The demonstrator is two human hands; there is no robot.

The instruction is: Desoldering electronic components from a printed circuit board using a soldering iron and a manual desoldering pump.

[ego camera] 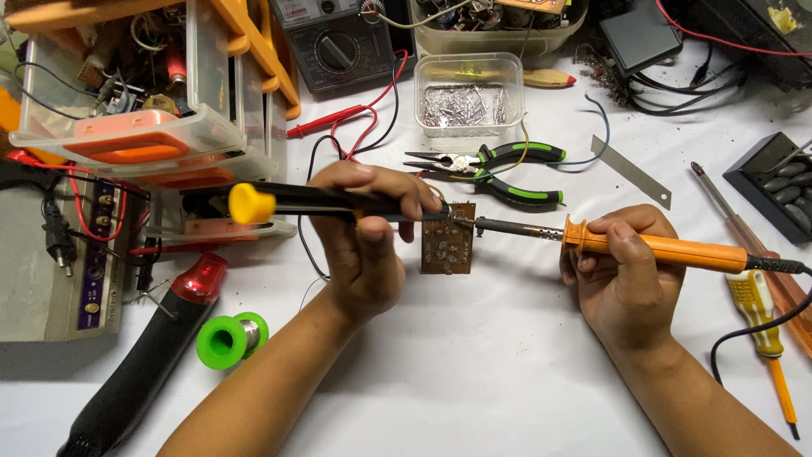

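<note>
Brown circuit board stands upright on the white table, just right of the left hand, whose fingers clasp a black desoldering pump; right of the board, the right hand grips an orange soldering iron, tip touching the board

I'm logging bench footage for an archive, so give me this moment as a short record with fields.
Left hand: grips a black desoldering pump with a yellow plunger, tip at the circuit board
Right hand: holds an orange soldering iron, tip at the board's top edge
Behind board: green-handled pliers, clear tub of metal parts
Left side: green solder spool, red-and-black tool
Surface: white table
</note>
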